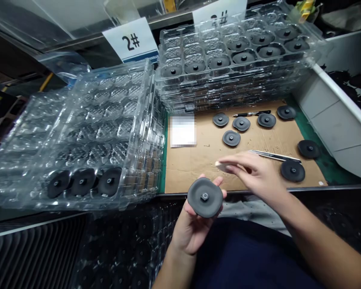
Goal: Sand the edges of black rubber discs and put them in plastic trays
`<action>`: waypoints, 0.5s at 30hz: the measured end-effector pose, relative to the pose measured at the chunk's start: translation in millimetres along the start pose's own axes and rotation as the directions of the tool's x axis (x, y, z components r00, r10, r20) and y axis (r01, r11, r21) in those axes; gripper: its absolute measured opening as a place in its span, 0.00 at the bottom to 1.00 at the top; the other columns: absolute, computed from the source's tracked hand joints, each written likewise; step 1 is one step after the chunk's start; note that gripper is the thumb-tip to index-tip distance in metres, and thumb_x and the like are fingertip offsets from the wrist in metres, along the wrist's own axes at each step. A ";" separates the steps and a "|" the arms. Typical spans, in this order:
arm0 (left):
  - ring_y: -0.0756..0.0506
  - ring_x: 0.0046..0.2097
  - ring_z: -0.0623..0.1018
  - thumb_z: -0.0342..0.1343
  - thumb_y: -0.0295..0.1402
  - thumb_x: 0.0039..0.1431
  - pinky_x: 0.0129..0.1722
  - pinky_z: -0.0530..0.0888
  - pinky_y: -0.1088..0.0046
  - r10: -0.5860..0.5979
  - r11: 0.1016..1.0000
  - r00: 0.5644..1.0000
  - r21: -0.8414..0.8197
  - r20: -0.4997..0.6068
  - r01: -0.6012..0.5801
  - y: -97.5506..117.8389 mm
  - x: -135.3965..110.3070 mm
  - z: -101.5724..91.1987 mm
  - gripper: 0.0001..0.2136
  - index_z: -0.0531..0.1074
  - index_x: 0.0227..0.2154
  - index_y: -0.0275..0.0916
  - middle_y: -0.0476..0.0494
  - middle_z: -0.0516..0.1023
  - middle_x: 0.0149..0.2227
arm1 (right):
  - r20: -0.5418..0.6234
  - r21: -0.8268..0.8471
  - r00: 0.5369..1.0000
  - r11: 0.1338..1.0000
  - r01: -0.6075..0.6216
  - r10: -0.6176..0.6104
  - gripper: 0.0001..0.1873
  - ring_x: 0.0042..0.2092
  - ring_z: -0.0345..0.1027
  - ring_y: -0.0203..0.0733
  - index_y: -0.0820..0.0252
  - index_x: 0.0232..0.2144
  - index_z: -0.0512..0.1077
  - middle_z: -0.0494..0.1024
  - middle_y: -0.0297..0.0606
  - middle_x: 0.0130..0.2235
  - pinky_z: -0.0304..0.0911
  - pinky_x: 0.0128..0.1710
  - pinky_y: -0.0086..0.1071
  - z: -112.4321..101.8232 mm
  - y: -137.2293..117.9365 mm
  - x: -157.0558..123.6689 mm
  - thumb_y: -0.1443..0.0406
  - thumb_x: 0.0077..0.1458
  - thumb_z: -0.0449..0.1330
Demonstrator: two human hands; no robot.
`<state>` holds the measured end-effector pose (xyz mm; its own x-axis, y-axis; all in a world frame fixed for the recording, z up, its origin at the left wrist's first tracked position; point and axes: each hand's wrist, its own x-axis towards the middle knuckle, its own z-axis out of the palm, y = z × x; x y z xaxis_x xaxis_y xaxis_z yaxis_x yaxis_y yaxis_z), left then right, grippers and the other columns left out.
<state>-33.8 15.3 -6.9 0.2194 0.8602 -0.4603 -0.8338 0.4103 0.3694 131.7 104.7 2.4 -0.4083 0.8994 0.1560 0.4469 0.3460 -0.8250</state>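
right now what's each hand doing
Left hand: holding a black disc, resting on its palm and fingers.
Right hand: closed, pinching a small pale pad; what it's made of can't be told.

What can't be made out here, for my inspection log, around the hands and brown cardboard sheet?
Head view:
- Round black disc: underside against the left hand.
- Pale object: mostly hidden by the right hand.
- White paper square: blurred, any marking unreadable.
- White number card: cut off by the top edge.
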 end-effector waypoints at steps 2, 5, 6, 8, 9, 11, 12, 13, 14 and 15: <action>0.40 0.51 0.75 0.65 0.43 0.43 0.48 0.73 0.70 0.023 0.999 0.999 -0.029 0.048 -0.022 4.3 -1.7 -3.2 0.29 0.68 0.51 0.49 0.42 0.71 0.55 | 0.033 -0.011 0.988 0.989 -0.149 0.149 0.12 0.38 0.70 0.36 0.54 0.43 0.75 0.78 0.35 0.39 0.62 0.37 0.30 9.3 24.4 -11.5 0.65 0.58 0.55; 0.39 0.51 0.75 0.64 0.43 0.44 0.47 0.74 0.70 0.039 0.998 0.997 -0.046 0.059 -0.036 7.9 -2.2 -6.5 0.28 0.69 0.50 0.48 0.44 0.73 0.53 | 0.126 -0.031 0.974 0.982 -0.188 0.191 0.11 0.36 0.71 0.37 0.55 0.40 0.76 0.79 0.35 0.34 0.64 0.35 0.29 25.5 48.1 -30.9 0.65 0.58 0.55; 0.39 0.51 0.75 0.64 0.43 0.43 0.47 0.74 0.70 0.039 0.998 0.998 -0.044 0.051 -0.037 8.3 -1.9 -6.7 0.28 0.69 0.50 0.48 0.45 0.73 0.53 | 0.141 -0.034 0.971 0.981 -0.189 0.192 0.11 0.34 0.71 0.36 0.56 0.39 0.77 0.78 0.34 0.32 0.65 0.34 0.28 28.4 49.8 -34.0 0.65 0.57 0.56; 0.39 0.51 0.75 0.65 0.42 0.42 0.47 0.74 0.69 0.041 0.999 0.999 -0.027 0.027 -0.040 8.5 -0.6 -5.3 0.28 0.70 0.50 0.49 0.46 0.73 0.53 | 0.129 -0.039 0.969 0.977 -0.210 0.213 0.11 0.32 0.71 0.36 0.56 0.40 0.76 0.78 0.35 0.32 0.65 0.31 0.28 28.1 41.2 -32.4 0.64 0.58 0.55; 0.39 0.51 0.75 0.65 0.41 0.42 0.47 0.74 0.69 0.045 0.999 0.999 -0.015 0.018 -0.045 8.2 0.2 -3.9 0.28 0.70 0.49 0.49 0.46 0.73 0.53 | 0.085 -0.035 0.971 0.975 -0.219 0.222 0.12 0.31 0.70 0.35 0.57 0.42 0.75 0.77 0.35 0.33 0.65 0.30 0.28 25.4 30.9 -28.3 0.64 0.59 0.54; 0.39 0.51 0.74 0.66 0.41 0.41 0.48 0.73 0.68 0.070 0.998 0.998 0.008 0.005 -0.070 7.2 2.0 -0.5 0.28 0.70 0.49 0.49 0.46 0.73 0.53 | -0.044 -0.012 0.983 0.984 -0.177 0.176 0.14 0.33 0.69 0.35 0.56 0.47 0.72 0.76 0.37 0.39 0.65 0.32 0.28 18.0 1.9 -17.8 0.64 0.59 0.54; 0.40 0.52 0.74 0.66 0.41 0.41 0.50 0.72 0.69 0.083 0.996 0.997 0.017 -0.002 -0.083 6.8 2.8 1.1 0.28 0.70 0.49 0.48 0.46 0.73 0.53 | -0.098 0.004 0.990 0.995 -0.102 0.102 0.15 0.35 0.69 0.35 0.57 0.48 0.70 0.75 0.38 0.41 0.66 0.33 0.28 14.8 -14.5 -13.3 0.65 0.59 0.54; 0.41 0.52 0.74 0.66 0.40 0.42 0.51 0.70 0.70 0.091 0.996 0.996 0.027 -0.014 -0.091 6.6 3.5 2.3 0.28 0.71 0.49 0.48 0.46 0.73 0.52 | -0.125 0.016 0.992 1.000 0.010 -0.008 0.16 0.38 0.69 0.36 0.58 0.49 0.70 0.75 0.39 0.42 0.67 0.36 0.29 12.8 -30.4 -10.2 0.67 0.58 0.54; 0.42 0.52 0.74 0.66 0.40 0.43 0.53 0.69 0.70 0.096 0.995 0.995 0.038 -0.028 -0.095 6.8 4.2 3.2 0.27 0.71 0.49 0.47 0.45 0.74 0.51 | -0.118 0.027 0.984 0.990 0.135 -0.131 0.16 0.40 0.68 0.37 0.60 0.49 0.69 0.75 0.40 0.42 0.67 0.40 0.31 11.8 -44.3 -8.6 0.69 0.58 0.54; 0.42 0.52 0.74 0.67 0.38 0.43 0.54 0.68 0.70 0.103 0.994 0.994 0.050 -0.041 -0.101 7.3 4.7 3.7 0.25 0.72 0.48 0.47 0.46 0.75 0.50 | -0.073 0.041 0.970 0.971 0.235 -0.232 0.16 0.41 0.68 0.38 0.62 0.49 0.69 0.75 0.41 0.41 0.66 0.43 0.32 11.8 -55.6 -8.1 0.70 0.58 0.54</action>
<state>-37.0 23.5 -3.4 0.1115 0.8850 -0.4521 -0.8255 0.3358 0.4537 100.7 75.0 40.5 -0.4415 0.8119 0.3820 0.3054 0.5363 -0.7868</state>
